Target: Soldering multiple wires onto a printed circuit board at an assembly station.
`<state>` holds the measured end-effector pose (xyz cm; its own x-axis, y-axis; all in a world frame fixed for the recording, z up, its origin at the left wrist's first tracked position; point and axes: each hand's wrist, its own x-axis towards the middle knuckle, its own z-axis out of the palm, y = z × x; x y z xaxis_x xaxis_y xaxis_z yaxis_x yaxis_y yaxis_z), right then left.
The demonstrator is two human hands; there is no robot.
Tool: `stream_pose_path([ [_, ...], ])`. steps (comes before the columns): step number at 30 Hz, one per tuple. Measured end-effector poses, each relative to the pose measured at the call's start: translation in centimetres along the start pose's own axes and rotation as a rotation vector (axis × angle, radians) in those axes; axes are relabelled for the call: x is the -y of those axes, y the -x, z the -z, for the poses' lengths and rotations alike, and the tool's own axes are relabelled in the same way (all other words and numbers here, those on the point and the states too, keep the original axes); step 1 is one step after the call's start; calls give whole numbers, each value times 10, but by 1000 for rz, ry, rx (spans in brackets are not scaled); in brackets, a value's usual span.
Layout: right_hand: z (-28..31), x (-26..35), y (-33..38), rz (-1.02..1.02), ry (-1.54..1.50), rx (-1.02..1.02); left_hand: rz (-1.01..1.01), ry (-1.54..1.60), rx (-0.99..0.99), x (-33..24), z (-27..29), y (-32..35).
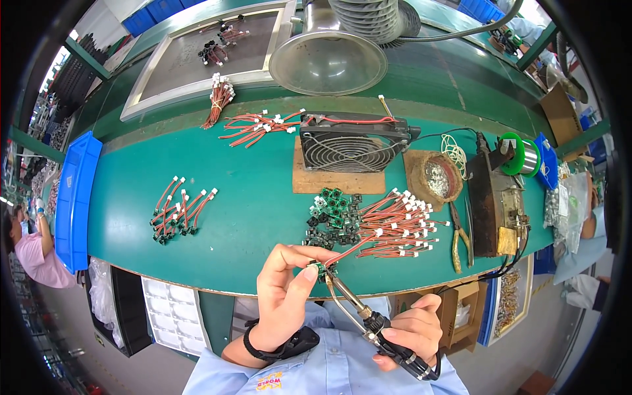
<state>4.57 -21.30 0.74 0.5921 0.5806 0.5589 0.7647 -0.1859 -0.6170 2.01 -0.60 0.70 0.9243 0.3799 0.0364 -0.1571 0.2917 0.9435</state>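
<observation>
Between the thumb and fingers of my left hand is a small circuit board, green with a black part. A red-and-black wire lead with a white plug runs from it toward the right. My right hand is wrapped round the handle of a soldering iron, which has a thin solder feed tube beside its shaft. The iron's tip meets or nearly meets the board. Just beyond lie a heap of green-and-black boards and many loose wire leads. Several boards with leads attached lie apart at the left.
A black fan stands behind the heap, beside a dish of metal bits. Pliers, a soldering station and a solder spool are at the right. A blue bin stands left; a metal fume hood overhangs the back.
</observation>
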Motion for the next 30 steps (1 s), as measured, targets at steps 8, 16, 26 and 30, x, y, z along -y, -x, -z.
stream_pose_path([
  [8, 8, -4, 4, -44, 11, 6, -19, 14, 24, 2, 4, 0],
  [16, -1, -71, -11, -479, 466, -406, 63, 106, 49, -2, 5, -1],
  [26, -20, -50, -8, -234, 309, -38, -37, -4, -197, -4, 31, -4],
  [30, -38, -45, -24, -128, 513, 12, -60, -119, -231, -11, 24, 1],
])
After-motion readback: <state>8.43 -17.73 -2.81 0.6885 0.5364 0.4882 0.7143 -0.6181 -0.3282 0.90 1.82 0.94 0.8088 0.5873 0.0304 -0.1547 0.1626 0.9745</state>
